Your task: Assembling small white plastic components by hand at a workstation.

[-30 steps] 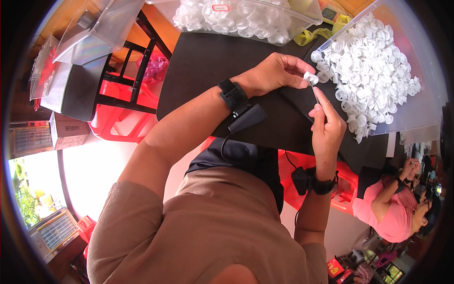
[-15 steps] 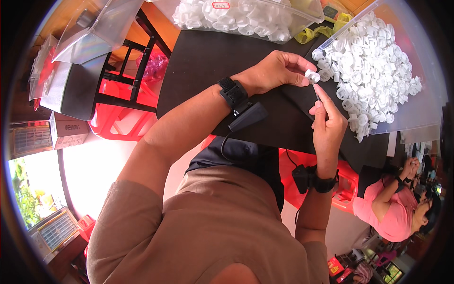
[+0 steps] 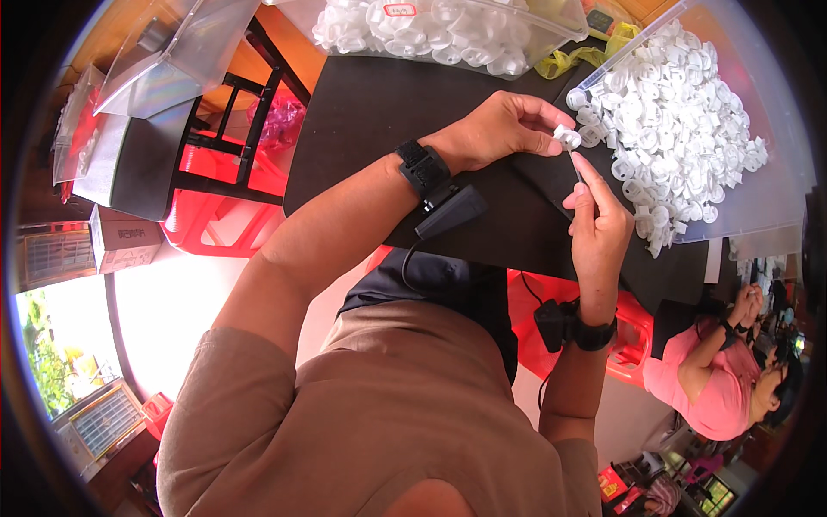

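Note:
My left hand [image 3: 504, 129] pinches a small white plastic cap [image 3: 566, 137] between thumb and fingers above the black table [image 3: 370, 112]. Just below it, my right hand [image 3: 596, 222] holds a thin dark stick whose tip points up at the cap. Both wrists wear black bands with small black devices and cables. To the right lies a heap of white plastic caps [image 3: 680, 121] on a clear sheet.
A clear bin of white plastic parts [image 3: 448, 26] stands at the table's far edge, with yellow pieces [image 3: 586, 53] beside it. Red plastic stools [image 3: 220, 189] and clear bags are at the left. A person in a pink shirt [image 3: 715, 388] sits at the lower right.
My left hand has turned the white cap slightly and my right hand has brought the stick's tip up closer to it. Both hands stay in the same spot.

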### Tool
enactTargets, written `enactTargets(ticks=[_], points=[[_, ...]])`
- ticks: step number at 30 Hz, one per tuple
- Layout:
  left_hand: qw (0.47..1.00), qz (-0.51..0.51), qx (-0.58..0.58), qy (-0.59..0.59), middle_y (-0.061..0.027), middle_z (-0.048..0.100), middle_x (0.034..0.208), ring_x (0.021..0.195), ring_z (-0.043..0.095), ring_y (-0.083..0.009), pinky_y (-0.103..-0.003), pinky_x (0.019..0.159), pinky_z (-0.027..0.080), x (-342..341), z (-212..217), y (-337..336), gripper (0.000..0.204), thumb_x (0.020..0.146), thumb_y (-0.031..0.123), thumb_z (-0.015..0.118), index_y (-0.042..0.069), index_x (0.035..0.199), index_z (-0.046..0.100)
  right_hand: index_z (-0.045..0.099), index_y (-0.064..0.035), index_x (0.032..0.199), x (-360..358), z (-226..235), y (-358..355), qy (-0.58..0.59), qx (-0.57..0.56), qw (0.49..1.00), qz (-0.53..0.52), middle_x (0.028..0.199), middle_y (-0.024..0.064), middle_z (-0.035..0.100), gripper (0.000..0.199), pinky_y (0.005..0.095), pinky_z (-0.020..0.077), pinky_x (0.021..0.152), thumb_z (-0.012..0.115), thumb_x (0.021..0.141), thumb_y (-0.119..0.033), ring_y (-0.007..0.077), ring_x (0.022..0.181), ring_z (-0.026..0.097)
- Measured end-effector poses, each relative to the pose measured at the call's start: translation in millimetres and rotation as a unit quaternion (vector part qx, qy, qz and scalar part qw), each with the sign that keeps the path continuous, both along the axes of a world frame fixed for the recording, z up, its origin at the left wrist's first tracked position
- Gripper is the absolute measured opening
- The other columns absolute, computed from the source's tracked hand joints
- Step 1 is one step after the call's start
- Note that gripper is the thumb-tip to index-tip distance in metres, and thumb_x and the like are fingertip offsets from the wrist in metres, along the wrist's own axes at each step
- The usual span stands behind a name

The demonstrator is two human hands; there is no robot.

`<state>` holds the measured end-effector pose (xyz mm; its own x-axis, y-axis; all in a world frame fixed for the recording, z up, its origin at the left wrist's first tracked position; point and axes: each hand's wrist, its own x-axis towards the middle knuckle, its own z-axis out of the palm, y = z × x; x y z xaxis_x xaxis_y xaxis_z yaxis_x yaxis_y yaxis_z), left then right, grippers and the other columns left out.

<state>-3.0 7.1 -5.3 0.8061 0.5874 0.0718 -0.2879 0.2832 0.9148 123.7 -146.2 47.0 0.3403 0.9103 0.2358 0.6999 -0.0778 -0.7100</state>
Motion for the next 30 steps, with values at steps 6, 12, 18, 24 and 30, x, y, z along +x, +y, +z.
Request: enactTargets(ticks=[6,12,18,24,30], points=[[1.0,0.009,-0.007,-0.013,-0.0059,0.068,0.104,0.095,0.063,-0.0126,-0.026,0.089,0.05,0,0,-4,0.03,0.082,-0.004,0.071,0.001,0.111,0.067,0.066,-0.006,0.12,2,-2,0,-0.003,0.005,1.0,0.001,0.07,0.0133,0.062,0.032,0.0291,0.047,0.058,0.052,0.092,0.0,0.0162,0.059,0.058],[1.0,-0.001,-0.009,-0.005,-0.0062,0.068,0.108,0.098,0.063,-0.012,-0.025,0.09,0.052,-2,3,-3,0.031,0.085,-0.004,0.068,0.001,0.115,0.065,0.066,-0.0061,0.119,0,4,1,0.002,-0.004,1.0,0.002,0.07,0.0138,0.062,0.033,0.0309,0.0481,0.059,0.052,0.09,0.001,0.0179,0.059,0.059],[0.997,0.015,0.064,0.04,-0.0056,0.068,0.105,0.096,0.064,-0.0105,-0.024,0.087,0.052,-3,6,-3,0.03,0.084,-0.005,0.068,0.002,0.113,0.067,0.065,-0.0059,0.119,2,9,3,-0.037,-0.011,0.999,0.029,0.07,0.016,0.061,0.033,0.0324,0.0482,0.058,0.05,0.09,0.002,0.0209,0.058,0.06],[0.99,0.007,0.127,0.063,-0.0036,0.07,0.101,0.091,0.064,-0.0087,-0.023,0.083,0.051,-2,3,-3,0.029,0.081,-0.005,0.07,0.002,0.11,0.068,0.065,-0.0041,0.115,3,14,7,-0.086,-0.041,0.994,0.058,0.07,0.0191,0.06,0.029,0.0348,0.0473,0.057,0.051,0.09,0.001,0.0269,0.058,0.06],[0.992,0.023,0.111,0.061,-0.005,0.069,0.103,0.093,0.064,-0.0102,-0.024,0.084,0.052,-1,7,-4,0.03,0.082,-0.006,0.07,0.001,0.111,0.067,0.064,-0.0049,0.117,3,25,9,-0.074,-0.089,0.991,0.06,0.064,0.0176,0.058,0.03,0.0339,0.0464,0.055,0.051,0.091,0.0,0.0254,0.054,0.058]])
